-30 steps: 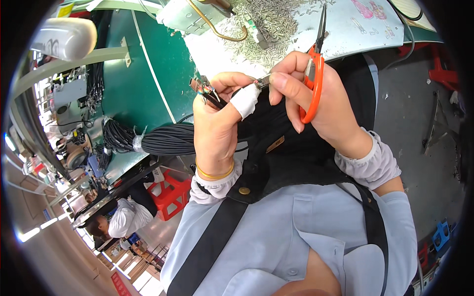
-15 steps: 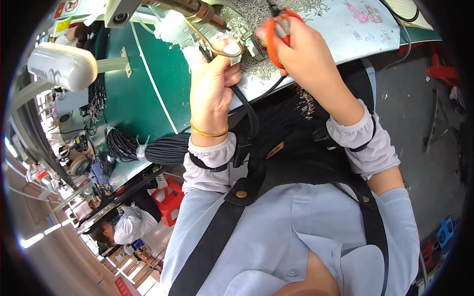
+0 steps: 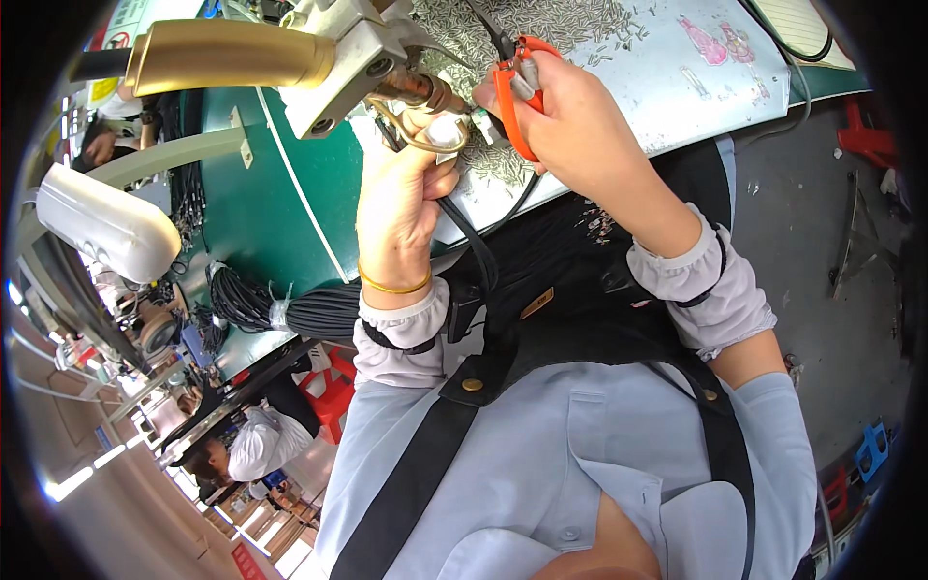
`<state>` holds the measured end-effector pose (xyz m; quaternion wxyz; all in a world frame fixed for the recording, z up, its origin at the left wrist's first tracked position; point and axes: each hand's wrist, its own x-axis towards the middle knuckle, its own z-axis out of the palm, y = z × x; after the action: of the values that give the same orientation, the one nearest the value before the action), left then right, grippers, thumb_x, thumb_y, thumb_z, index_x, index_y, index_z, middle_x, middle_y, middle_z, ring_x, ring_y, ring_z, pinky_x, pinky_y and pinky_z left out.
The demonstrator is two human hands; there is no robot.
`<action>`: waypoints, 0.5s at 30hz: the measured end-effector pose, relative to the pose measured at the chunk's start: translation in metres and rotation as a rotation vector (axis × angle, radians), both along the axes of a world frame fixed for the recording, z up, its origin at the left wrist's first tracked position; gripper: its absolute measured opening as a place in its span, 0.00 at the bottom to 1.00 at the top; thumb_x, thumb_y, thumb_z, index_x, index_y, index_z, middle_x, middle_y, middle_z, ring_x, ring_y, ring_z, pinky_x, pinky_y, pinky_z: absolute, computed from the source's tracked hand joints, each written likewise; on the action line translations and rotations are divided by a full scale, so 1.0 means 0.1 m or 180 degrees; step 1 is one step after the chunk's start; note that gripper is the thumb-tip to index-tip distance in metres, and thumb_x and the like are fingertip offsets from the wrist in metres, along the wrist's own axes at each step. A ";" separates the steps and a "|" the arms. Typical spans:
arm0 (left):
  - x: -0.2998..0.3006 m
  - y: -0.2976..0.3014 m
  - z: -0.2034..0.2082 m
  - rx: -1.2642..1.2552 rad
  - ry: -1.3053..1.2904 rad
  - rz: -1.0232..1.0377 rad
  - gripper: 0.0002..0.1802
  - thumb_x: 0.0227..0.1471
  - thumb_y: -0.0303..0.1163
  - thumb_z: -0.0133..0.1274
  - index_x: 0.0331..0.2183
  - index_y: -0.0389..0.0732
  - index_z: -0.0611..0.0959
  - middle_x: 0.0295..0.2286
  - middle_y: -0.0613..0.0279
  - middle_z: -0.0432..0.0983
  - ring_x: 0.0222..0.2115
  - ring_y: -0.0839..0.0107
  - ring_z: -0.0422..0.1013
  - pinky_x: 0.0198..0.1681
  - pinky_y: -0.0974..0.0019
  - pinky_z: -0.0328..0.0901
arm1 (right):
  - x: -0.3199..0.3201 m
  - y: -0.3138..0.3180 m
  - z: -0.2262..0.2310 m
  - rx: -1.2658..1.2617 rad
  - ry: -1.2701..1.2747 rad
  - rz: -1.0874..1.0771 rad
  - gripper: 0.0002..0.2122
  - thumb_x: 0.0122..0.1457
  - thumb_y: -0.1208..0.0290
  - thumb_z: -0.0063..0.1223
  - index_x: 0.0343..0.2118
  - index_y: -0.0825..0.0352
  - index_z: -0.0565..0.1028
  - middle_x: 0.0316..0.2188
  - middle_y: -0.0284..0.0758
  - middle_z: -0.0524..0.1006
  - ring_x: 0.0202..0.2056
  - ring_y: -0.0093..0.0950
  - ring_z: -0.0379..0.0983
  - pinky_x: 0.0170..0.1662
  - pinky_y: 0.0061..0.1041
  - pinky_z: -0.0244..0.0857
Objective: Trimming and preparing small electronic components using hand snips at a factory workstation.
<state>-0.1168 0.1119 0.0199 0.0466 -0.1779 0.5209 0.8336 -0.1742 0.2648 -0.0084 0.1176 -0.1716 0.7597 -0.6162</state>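
My left hand (image 3: 401, 198) is closed around a black cable (image 3: 469, 230) that trails down over my apron. Its thumb and fingertips sit under a soldering iron (image 3: 435, 97) with a gold handle, partly hidden by a bent metal tube (image 3: 425, 145). My right hand (image 3: 585, 121) grips orange-handled cutters (image 3: 509, 101), whose dark jaws point up and away from me. By its fingertips, close to the iron's tip, is a small white and green piece (image 3: 483, 126). Whether the fingers touch that piece I cannot tell.
Many small metal pins (image 3: 580, 24) cover the metal sheet (image 3: 706, 101) on the green bench (image 3: 280, 193). A bundle of black cables (image 3: 319, 309) lies left of my forearm. A white lamp (image 3: 106, 222) hangs at the left. Other people sit farther off at left.
The view has shifted, bringing the iron's gold handle into sight. Both hands appear slightly farther left. The right hand keeps hold of the cutters, the left the cable.
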 end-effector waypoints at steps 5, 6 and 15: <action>-0.01 0.04 0.01 0.0000 -0.0025 0.0112 0.03 0.43 0.21 0.50 0.26 0.36 0.73 0.16 0.71 0.63 0.11 0.86 0.50 0.12 0.81 0.43 | 0.00 0.00 -0.02 0.0089 0.0050 -0.0023 0.09 0.53 0.67 0.49 0.30 0.68 0.70 0.10 0.25 0.63 0.11 0.15 0.57 0.15 0.17 0.52; -0.01 0.03 0.01 -0.0035 -0.0051 0.0109 0.03 0.43 0.21 0.50 0.27 0.36 0.74 0.16 0.70 0.64 0.12 0.86 0.50 0.12 0.81 0.43 | 0.00 0.00 -0.02 0.0088 0.0056 -0.0021 0.09 0.53 0.67 0.49 0.30 0.68 0.70 0.10 0.25 0.63 0.11 0.15 0.57 0.15 0.17 0.52; 0.17 0.17 0.11 -0.0453 0.0102 0.0233 0.07 0.44 0.21 0.49 0.31 0.34 0.76 0.20 0.66 0.68 0.14 0.85 0.55 0.15 0.81 0.47 | 0.15 0.12 0.04 -0.0425 -0.0145 0.0028 0.08 0.53 0.68 0.49 0.29 0.68 0.70 0.14 0.25 0.66 0.12 0.14 0.58 0.15 0.16 0.52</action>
<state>-0.0994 0.1291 0.0310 -0.0050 -0.1863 0.5726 0.7984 -0.1589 0.2767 -0.0039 0.1258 -0.1684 0.7133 -0.6686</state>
